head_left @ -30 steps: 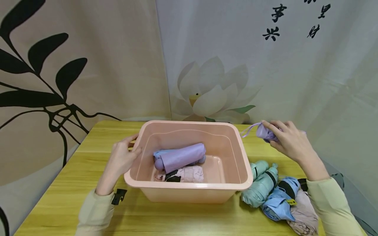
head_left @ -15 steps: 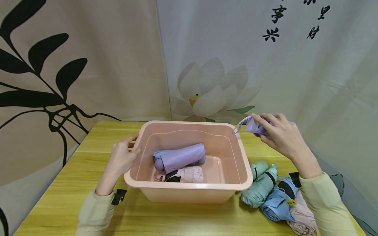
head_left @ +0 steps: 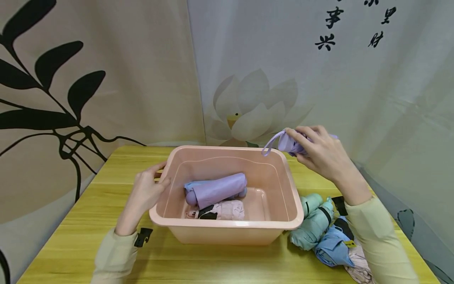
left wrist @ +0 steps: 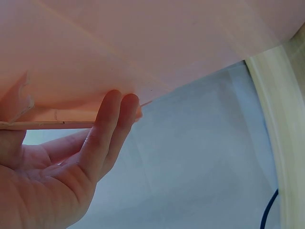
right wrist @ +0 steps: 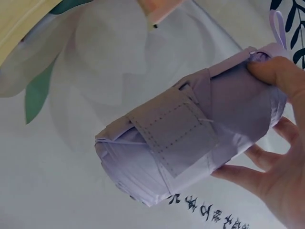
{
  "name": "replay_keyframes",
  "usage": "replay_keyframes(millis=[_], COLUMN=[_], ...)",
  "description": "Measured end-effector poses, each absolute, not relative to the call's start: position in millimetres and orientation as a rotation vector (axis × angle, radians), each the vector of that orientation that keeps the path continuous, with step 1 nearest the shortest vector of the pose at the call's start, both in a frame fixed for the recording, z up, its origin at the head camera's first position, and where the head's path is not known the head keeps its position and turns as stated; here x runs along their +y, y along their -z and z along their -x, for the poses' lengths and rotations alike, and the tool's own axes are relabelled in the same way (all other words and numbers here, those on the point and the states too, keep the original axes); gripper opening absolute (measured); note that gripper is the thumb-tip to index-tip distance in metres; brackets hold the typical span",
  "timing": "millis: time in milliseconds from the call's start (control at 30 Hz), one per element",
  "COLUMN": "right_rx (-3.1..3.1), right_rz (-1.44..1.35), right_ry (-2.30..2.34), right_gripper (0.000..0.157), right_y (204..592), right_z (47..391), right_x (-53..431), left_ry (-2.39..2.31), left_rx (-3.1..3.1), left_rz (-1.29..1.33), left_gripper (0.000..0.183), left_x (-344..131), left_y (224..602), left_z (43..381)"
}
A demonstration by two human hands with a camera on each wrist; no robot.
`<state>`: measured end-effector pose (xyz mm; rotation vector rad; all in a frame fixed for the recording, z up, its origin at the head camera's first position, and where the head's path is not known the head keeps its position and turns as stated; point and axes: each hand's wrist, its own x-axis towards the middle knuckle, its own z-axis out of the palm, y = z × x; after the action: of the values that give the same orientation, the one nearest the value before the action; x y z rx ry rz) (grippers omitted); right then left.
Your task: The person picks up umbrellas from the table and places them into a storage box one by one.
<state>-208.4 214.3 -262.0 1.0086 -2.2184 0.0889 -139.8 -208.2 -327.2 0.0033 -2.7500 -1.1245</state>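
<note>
- Lilac fabric wrapped the rolled umbrella point(right wrist: 190, 126), which the right hand point(head_left: 319, 154) gripped near its looped end, thumb and fingers curled round it.
- Its long axis ran roughly sideways in the head view, the loop point(head_left: 274, 139) toward the tub point(head_left: 227, 223) and the other end out past the knuckles.
- It was raised by the tub's far right corner; whether above the rim or beyond it could not be told.
- The left hand point(head_left: 149, 189), well apart at the tub's left end, pinched the rim, fingers pressed underneath.
- Down inside, leftward of the grip, lay a second lilac umbrella point(head_left: 220, 189) beside a pale pink one point(head_left: 232, 210).
</note>
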Motion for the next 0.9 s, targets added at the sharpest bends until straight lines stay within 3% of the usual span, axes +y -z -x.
replay_keyframes(millis=[900], right_rx=[-2.164], right_rz=[-1.275], right_ry=[-0.112], right_gripper=[0.061], right_y=[236.2], right_z=[201.0], right_x=[135.5], left_ry=[1.108], left_rx=[-2.734], left_rz=[0.016], left_gripper=[0.052], left_x=[-209.7], left_y=[329.1], left_z=[139.7])
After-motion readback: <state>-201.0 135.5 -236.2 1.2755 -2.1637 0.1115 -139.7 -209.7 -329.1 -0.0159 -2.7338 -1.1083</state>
